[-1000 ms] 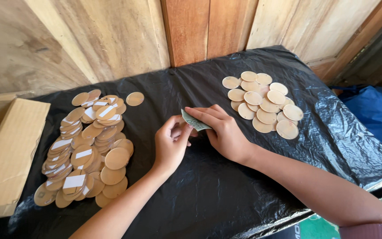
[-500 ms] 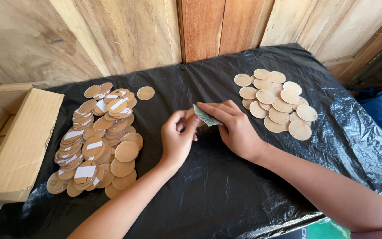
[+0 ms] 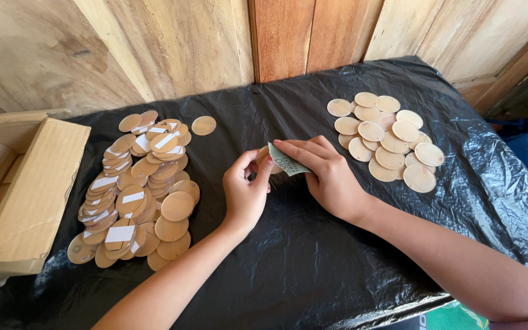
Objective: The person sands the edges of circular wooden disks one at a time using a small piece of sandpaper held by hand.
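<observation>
1. The left hand (image 3: 247, 190) pinches a small round wooden disc (image 3: 263, 159) above the middle of the bench (image 3: 313, 269).
2. The right hand (image 3: 331, 177) presses a green paper (image 3: 285, 162) onto the disc with pinched fingers.
3. A big pile of discs (image 3: 139, 186) lies left, near a cardboard box (image 3: 22, 189).

Glossy, crinkled black plastic sheet (image 3: 313, 269) covers the table. The discs (image 3: 145, 189) look like matt, smooth wood. The box (image 3: 25, 195) is plain matt cardboard; the wall (image 3: 178, 43) is rough-grained wood.
</observation>
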